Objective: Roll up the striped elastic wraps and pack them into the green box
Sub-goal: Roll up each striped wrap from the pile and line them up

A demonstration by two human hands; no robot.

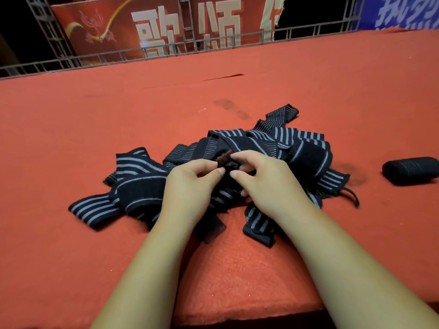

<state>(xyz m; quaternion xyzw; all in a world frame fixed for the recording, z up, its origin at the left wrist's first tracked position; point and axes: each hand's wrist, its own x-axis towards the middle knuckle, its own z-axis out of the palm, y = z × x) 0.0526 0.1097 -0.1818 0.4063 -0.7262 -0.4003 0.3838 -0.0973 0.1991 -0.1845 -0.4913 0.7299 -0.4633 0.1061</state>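
Note:
A tangled heap of black elastic wraps with grey stripes lies on the red carpeted surface in the middle of the view. My left hand and my right hand rest on top of the heap, side by side. Thumbs and forefingers of both pinch the dark fuzzy end tab of one wrap, which sticks up between them. One wrap rolled into a tight black cylinder lies on the carpet at the far right, apart from the heap. No green box is in view.
The red carpet's front edge runs just under my forearms. A metal truss railing borders the far side, with a red banner and a blue banner behind it. Dark smudges mark the carpet.

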